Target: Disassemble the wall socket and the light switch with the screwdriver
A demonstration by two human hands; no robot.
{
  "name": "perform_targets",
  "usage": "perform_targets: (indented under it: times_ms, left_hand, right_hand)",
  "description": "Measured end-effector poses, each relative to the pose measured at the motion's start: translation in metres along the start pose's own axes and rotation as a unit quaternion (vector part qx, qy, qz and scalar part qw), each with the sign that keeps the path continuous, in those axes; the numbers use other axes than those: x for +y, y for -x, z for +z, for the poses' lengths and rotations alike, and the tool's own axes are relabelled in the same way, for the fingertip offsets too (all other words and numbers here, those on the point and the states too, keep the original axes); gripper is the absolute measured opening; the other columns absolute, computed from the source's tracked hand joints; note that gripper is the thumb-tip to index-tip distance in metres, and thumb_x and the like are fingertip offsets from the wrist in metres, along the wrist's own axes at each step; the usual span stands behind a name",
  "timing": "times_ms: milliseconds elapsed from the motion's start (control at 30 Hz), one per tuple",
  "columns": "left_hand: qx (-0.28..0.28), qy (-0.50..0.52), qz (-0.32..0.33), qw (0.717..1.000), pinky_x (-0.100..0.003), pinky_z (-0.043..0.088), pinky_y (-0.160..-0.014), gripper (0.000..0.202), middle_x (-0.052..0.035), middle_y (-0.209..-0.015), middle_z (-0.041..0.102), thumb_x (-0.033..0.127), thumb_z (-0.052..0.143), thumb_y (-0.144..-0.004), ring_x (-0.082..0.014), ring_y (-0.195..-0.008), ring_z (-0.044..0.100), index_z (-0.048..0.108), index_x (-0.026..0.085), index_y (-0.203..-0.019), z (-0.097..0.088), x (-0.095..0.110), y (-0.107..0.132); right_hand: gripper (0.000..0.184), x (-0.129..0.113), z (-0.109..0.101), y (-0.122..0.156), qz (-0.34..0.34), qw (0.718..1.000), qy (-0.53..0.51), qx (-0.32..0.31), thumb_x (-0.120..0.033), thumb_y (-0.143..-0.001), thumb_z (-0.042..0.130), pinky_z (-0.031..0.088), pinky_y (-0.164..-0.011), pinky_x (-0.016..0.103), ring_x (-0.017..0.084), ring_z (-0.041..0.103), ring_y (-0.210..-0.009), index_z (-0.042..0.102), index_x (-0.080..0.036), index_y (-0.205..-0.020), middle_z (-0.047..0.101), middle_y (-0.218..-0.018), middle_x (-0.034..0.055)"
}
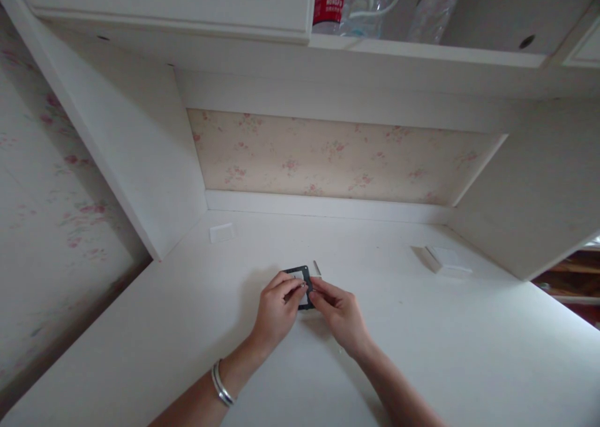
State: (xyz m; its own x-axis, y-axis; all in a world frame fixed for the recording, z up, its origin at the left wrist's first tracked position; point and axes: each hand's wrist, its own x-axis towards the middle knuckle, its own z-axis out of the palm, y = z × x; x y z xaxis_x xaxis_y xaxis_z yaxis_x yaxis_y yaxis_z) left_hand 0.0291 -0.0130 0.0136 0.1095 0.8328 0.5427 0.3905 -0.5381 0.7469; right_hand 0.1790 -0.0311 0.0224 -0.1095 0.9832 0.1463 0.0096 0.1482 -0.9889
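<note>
A small flat piece with a dark frame point(307, 272) and a pale middle is between my two hands over the white desk. My left hand point(276, 308), with a silver bangle at the wrist, is closed over the pale middle. Its thumb and forefinger pinch together at a tiny shiny bit, too small to name. My right hand point(344, 317) is closed too, thumb and forefinger gripping the frame's right edge. Just beyond the frame lies a thin grey strip point(317, 268). My fingers hide much of the framed piece.
On the white desk point(164, 352), a clear flat piece point(222, 232) lies at back left and a small white box point(445, 260) at back right. Side panels flank the desk. Plastic bottles point(330, 2) stand on the shelf above.
</note>
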Motion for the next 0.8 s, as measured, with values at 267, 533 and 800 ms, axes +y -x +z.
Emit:
perform_targets:
  times_ms: [267,533,800]
  left_hand:
    - [0.024,-0.080,0.093,0.992,-0.032,0.046,-0.078,0.014,-0.0051,-0.083,0.065,0.024,0.056,-0.087,-0.0177,-0.081,0.059,0.069,0.022,-0.092,0.000,-0.004,0.004]
    - [0.084,-0.071,-0.021,0.994,-0.024,0.048,-0.069,0.021,-0.0029,-0.085,0.063,0.035,0.055,-0.087,-0.0140,-0.075,0.060,0.069,0.020,-0.091,-0.034,-0.026,-0.022]
    - [-0.088,-0.277,-0.189,0.938,-0.024,0.045,-0.072,0.023,-0.0038,-0.090,0.072,0.036,0.057,-0.079,-0.0191,-0.084,0.065,0.073,0.021,-0.087,-0.091,-0.121,-0.075]
  right_hand:
    - [0.035,0.002,-0.001,0.000,0.026,0.999,-0.037,0.025,-0.036,-0.078,0.064,0.047,-0.084,0.035,0.022,0.061,-0.095,0.068,-0.020,-0.109,0.070,-0.103,0.0057]
    - [0.042,0.001,-0.008,-0.002,0.056,0.994,-0.082,0.048,-0.039,-0.072,0.070,0.047,-0.090,0.041,0.026,0.062,-0.099,0.068,-0.019,-0.109,0.069,-0.106,0.0090]
    - [0.043,-0.003,-0.011,-0.003,0.080,0.989,-0.114,0.050,-0.040,-0.069,0.073,0.049,-0.086,0.038,0.025,0.064,-0.097,0.068,-0.020,-0.107,0.070,-0.106,0.0094]
